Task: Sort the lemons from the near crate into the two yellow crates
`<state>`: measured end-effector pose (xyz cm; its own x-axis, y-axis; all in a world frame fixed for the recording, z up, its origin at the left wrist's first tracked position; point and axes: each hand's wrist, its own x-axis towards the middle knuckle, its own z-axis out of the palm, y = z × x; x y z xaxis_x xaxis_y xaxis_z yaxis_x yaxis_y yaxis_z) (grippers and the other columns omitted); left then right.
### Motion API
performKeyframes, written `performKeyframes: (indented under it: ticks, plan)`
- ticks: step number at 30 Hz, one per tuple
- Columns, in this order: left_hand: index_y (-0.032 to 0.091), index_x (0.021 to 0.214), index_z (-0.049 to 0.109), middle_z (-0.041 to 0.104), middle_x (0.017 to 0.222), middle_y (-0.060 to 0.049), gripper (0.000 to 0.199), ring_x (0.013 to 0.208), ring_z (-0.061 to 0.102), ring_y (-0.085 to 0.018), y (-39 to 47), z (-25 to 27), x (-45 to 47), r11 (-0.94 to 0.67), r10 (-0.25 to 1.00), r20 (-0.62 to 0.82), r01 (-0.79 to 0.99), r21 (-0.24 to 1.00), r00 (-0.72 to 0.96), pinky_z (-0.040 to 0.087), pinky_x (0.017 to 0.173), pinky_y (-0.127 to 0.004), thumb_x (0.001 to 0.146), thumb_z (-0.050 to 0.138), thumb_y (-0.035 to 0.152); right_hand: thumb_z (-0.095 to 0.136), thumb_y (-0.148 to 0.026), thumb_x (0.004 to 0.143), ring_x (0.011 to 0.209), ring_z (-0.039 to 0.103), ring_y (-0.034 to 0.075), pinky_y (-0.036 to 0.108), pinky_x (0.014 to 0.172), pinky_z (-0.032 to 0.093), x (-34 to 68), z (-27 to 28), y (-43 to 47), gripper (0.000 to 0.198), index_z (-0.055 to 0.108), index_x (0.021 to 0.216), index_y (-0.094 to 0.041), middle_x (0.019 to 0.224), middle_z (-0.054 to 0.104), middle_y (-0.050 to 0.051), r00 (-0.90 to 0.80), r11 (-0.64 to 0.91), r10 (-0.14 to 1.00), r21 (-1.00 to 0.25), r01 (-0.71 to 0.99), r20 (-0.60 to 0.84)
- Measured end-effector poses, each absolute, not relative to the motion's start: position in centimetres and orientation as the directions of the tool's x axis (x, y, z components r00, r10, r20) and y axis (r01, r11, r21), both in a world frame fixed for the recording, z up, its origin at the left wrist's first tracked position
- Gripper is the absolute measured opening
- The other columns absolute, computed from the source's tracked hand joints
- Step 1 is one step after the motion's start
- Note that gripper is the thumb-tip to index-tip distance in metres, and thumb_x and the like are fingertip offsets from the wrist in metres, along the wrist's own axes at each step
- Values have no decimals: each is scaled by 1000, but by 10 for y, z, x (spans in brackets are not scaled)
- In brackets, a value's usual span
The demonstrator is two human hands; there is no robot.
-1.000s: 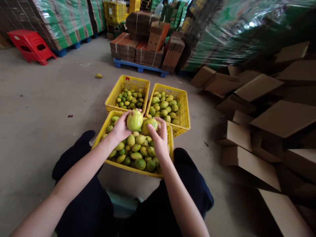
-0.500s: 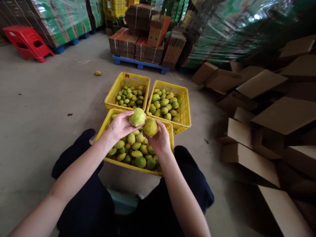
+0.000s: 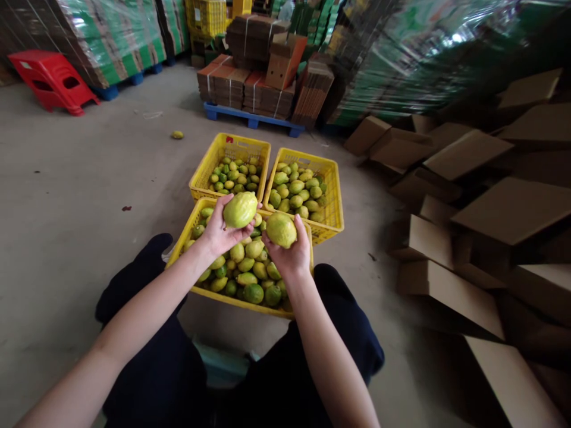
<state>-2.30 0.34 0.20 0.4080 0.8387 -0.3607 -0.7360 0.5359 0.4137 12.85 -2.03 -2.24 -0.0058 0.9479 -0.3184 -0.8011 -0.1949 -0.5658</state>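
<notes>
A: What does the left hand (image 3: 218,232) have?
B: It holds one green-yellow lemon (image 3: 239,210), a little above the centre of the frame. The fingers are curved around it from the left and from below.
A: And the right hand (image 3: 292,255)?
B: This hand holds a second lemon (image 3: 281,230), just right of the centre, lower than the first one. The two fruits are near each other but apart.
A: What is under the hands?
B: The near yellow crate (image 3: 214,298), in the middle of the frame, with many lemons inside. Behind it, toward the upper middle, stand the far left crate (image 3: 254,145) and the far right crate (image 3: 332,196), both also containing lemons.
A: Is there something on the floor?
B: Yes, one loose lemon (image 3: 177,135) lies left of the crates. In the upper left stands a red stool (image 3: 51,77), and at the right side are many cardboard boxes (image 3: 464,154).
</notes>
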Motion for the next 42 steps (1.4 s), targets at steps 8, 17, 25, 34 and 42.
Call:
performKeyframes:
  ticks: [8,17,25,34,42]
  plan:
    - [9,114,64,75,89,-12,32,81,73,-23,4,3,-21,517,853,-382,-680,520,356,60,73,-33,91,48,23,48,-37,95,70,64,17,28,61,55,132,-16,-21,25,67,90,-21,82,72,5,-105,-246,943,-450,-859,-315]
    - [12,101,66,73,78,-7,32,61,68,-14,2,-5,-19,527,840,-428,-688,498,334,58,59,-22,91,59,40,52,-45,91,68,60,16,29,62,54,135,-19,-20,29,68,91,-21,85,71,4,-71,-204,955,-462,-863,-288]
    - [13,91,69,75,85,-11,35,85,73,-23,0,-9,-20,468,880,-345,-722,509,327,61,76,-33,87,54,45,61,-51,83,85,66,20,35,79,56,134,-26,-22,33,66,96,-21,99,70,5,50,-105,977,-675,-730,-206]
    - [15,97,68,73,85,-6,31,89,71,-25,-4,-36,1,435,861,-425,-836,335,278,58,84,-39,81,63,41,61,-57,83,135,46,28,52,117,33,106,-57,-25,54,58,128,-27,137,54,9,160,147,970,-968,204,182]
    - [15,116,65,74,96,-8,36,95,71,-24,-10,-42,4,487,859,-343,-813,321,379,54,93,-38,85,63,33,74,-62,69,130,48,34,54,109,43,105,-59,-29,60,65,113,-23,130,52,14,164,205,937,-867,454,307]
